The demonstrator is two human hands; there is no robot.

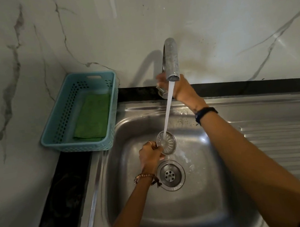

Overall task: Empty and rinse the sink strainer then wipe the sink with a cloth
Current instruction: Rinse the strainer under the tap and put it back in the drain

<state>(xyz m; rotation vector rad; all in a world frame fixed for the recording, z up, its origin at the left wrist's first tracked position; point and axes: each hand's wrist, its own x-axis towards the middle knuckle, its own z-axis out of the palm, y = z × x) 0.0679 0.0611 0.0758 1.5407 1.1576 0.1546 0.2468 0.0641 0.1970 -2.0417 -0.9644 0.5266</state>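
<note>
My left hand grips the round metal sink strainer by its left edge and holds it above the basin, under the running water stream. My right hand reaches behind the faucet spout and is closed on the tap handle. Below the strainer the open drain sits in the steel sink. A folded green cloth lies in the blue basket left of the sink.
The blue perforated basket stands in the corner on a black countertop. A ribbed steel drainboard extends to the right of the basin. Marble-patterned walls close off the back and left.
</note>
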